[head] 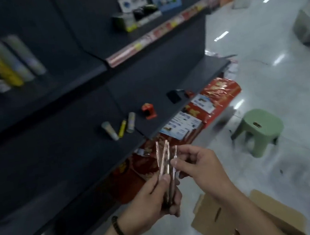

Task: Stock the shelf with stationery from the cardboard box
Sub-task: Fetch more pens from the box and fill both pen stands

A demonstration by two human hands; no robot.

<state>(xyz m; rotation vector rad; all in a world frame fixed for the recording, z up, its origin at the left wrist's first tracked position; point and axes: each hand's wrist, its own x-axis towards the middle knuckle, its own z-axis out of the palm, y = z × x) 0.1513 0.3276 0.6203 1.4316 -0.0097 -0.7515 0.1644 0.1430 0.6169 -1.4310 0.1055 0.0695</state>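
Two dark shelves point(59, 149) fill nine o'clock, blurred; glossy floor point(259, 48) at two. Cardboard box point(232, 213), cut off, at five o'clock. Left hand point(151, 202) fingers grip a bundle of thin packets point(165, 165), hard to identify; right hand point(199, 162) fingers pinch one.

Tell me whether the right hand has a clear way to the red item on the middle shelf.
Probably yes. The right hand only pinches one thin packet off the bundle of packets in the left hand, and the shelf around the red item is bare and open-fronted. It would need to free its fingers first.
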